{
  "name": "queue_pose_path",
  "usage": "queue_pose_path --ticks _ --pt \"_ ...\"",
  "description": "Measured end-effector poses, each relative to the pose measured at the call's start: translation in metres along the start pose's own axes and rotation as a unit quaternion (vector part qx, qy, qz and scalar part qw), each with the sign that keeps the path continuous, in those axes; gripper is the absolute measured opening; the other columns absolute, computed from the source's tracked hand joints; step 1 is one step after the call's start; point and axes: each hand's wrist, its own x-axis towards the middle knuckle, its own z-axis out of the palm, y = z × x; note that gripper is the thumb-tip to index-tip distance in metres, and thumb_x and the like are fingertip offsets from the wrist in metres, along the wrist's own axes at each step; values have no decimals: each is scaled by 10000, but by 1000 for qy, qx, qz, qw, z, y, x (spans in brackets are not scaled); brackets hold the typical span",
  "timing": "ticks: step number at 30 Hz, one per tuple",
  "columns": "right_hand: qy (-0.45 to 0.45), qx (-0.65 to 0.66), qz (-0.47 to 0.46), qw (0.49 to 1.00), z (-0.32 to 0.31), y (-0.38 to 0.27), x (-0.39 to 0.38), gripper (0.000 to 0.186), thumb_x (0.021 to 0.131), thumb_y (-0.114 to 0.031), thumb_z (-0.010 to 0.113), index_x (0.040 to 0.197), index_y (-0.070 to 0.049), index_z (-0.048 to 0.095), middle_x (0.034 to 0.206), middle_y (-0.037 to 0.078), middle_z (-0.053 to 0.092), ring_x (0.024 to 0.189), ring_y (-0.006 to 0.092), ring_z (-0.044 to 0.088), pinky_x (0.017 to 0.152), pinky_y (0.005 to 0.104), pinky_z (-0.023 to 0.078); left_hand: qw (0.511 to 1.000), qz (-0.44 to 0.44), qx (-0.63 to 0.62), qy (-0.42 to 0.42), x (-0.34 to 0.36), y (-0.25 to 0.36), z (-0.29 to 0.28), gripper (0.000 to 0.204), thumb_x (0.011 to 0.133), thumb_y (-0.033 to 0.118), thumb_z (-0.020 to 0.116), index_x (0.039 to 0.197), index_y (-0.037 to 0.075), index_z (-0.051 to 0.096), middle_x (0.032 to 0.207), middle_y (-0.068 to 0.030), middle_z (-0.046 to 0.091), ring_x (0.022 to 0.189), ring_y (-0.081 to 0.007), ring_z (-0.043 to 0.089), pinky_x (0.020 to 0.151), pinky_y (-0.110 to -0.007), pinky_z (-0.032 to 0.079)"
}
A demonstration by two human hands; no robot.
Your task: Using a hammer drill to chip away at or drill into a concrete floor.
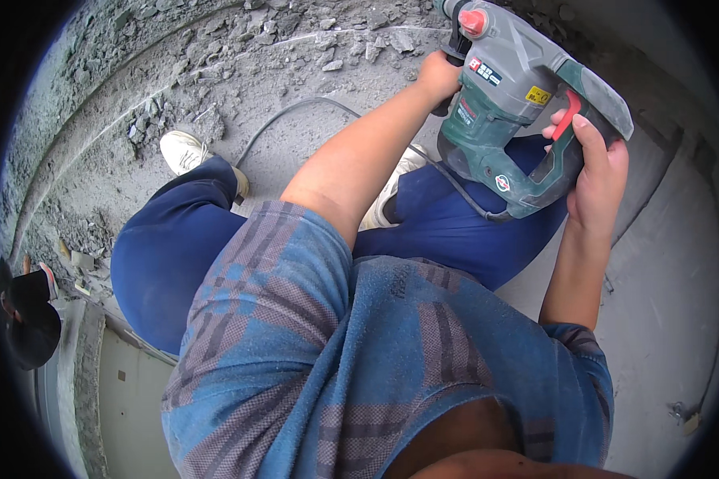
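Both my hands are on a green and grey rotary hammer drill (pixel 495 104), held across my lap over the blue trousers. My left hand (pixel 438 78) is wrapped round the black side handle close to the drill's front end. Round the rear handle closes my right hand (pixel 597 164), its fingers beside the long red trigger (pixel 567 116). A red knob (pixel 473 22) sits on the tool's upper side. The drill's tip runs out at the top edge, so any bit is hidden. From its lower end trails a grey power cable (pixel 311 101) across the ground.
Broken concrete rubble (pixel 208 48) and dust cover the ground ahead and to the left. My white shoes (pixel 182 152) stand on the dusty floor. At the far left is a dark-clothed person (pixel 32 319), partly cut off. A smooth grey floor (pixel 663 263) lies at right.
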Motion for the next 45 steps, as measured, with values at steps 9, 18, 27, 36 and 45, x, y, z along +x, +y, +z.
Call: queue_pose_path --ticks 9,18,27,36,45 --pt "-22 -90 -37 995 18 -17 37 246 895 -155 620 1043 41 625 846 105 670 736 168 658 721 315 533 990 -3 -129 -61 35 -8 16 550 687 292 808 1089 -45 643 1046 -234 696 966 -323 690 837 -375 526" --pt "-44 -142 -37 988 75 -69 88 152 860 -160 586 833 -17 632 649 34 600 512 134 561 501 277 458 979 30 -201 -17 91 -50 12 430 740 246 749 1015 -72 655 1014 -257 695 954 -350 688 817 -391 528" --pt "-50 -42 24 998 29 -79 140 219 883 -218 584 872 -3 629 685 93 644 542 192 629 530 313 541 983 -61 -160 -65 75 31 -11 414 739 258 765 967 -75 672 957 -225 705 895 -310 701 753 -385 537" --pt "25 249 236 939 -40 20 16 269 875 -164 578 1071 15 622 874 112 652 762 217 650 661 355 535 965 -11 253 -68 -6 17 -35 514 674 409 760 1005 21 694 959 -197 715 930 -310 700 817 -385 536" --pt "13 97 190 977 -30 46 -97 253 801 16 614 1054 34 612 906 65 660 806 122 627 741 280 501 895 -320 -264 -167 -87 -41 -11 430 866 366 653 1110 12 647 1062 -149 699 934 -278 690 835 -436 540"
